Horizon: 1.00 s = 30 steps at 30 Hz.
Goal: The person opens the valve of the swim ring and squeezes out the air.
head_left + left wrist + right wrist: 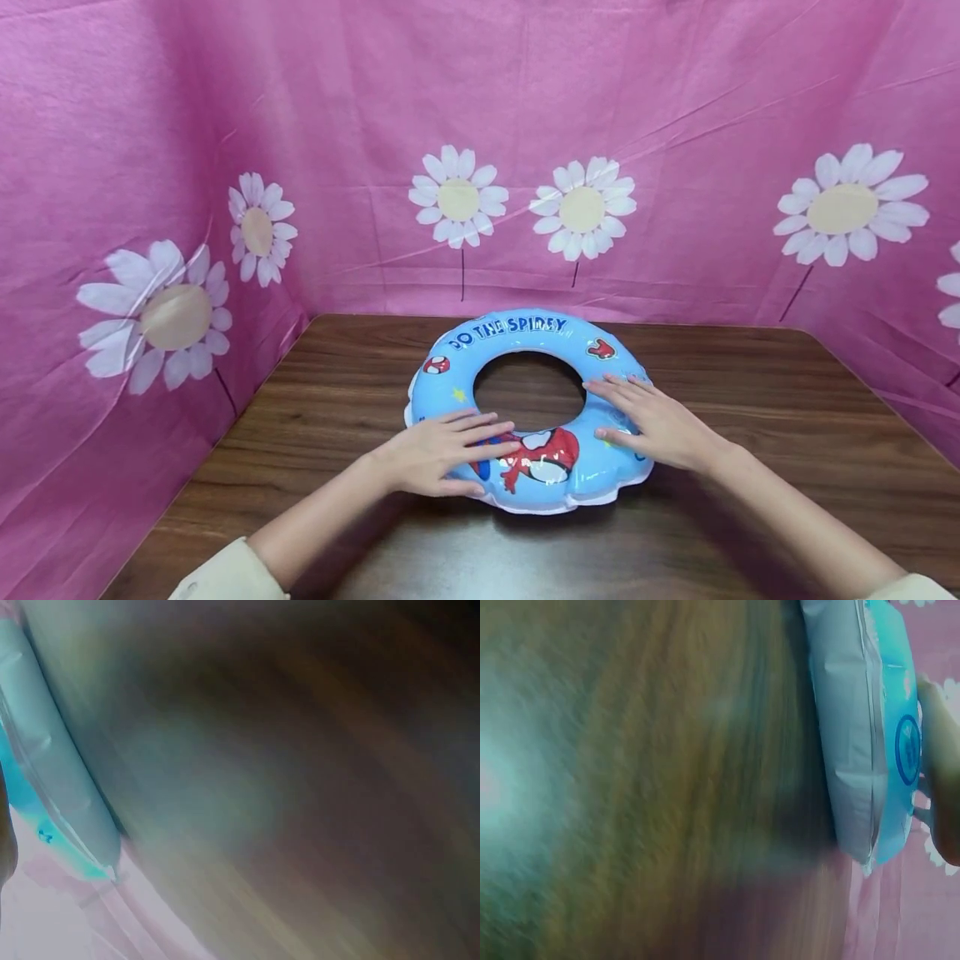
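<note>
A dark brown wood-grain counter stretches away, a patch of glare on its near part. Glossy pink cloth with creases hangs along its left, far and right sides, printed with large white daisies with pale yellow centers; one is cut off at the right edge of the head view.

A light-blue inflatable ring lies flat around the middle of the counter, pale underside down, its far rim hiding part of the counter's far edge. Blue lettering, including "SPIDEY", crosses its far side; a red cartoon figure marks the near side.

A person's left hand rests on the ring's near left, fingers extended, covering some of the print. The right hand rests on its right side, fingers likewise outstretched. Neither grips. Cream sleeves show at the near edge.
</note>
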Available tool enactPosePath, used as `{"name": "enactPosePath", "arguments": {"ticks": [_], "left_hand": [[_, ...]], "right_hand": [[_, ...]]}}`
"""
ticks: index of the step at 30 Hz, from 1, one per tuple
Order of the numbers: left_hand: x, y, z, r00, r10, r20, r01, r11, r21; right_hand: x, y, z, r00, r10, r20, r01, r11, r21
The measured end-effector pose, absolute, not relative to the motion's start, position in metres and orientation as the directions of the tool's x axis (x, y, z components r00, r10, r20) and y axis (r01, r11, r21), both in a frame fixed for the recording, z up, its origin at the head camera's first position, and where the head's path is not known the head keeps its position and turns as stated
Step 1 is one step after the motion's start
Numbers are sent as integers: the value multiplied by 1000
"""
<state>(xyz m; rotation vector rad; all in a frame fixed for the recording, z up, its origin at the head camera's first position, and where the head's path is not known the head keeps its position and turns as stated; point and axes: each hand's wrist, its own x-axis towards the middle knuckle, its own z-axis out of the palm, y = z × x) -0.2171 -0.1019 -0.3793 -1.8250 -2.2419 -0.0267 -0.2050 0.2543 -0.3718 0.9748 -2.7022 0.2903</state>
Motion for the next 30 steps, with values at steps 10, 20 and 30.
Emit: {"name": "enactPosePath", "arguments": {"ticks": [10, 20, 30], "left_hand": [[-217, -93, -361, -173, 931, 320, 961, 230, -150], [-198, -22, -370, -354, 922, 157, 914, 376, -149], [-213, -69, -373, -275, 946, 172, 952, 293, -88]], "right_hand": [[-225, 257, -363, -715, -602, 355, -686, 701, -192], [-258, 277, -378, -720, -620, 311, -684, 709, -171], [-218, 280, -382, -649, -670, 359, -726, 687, -30]]}}
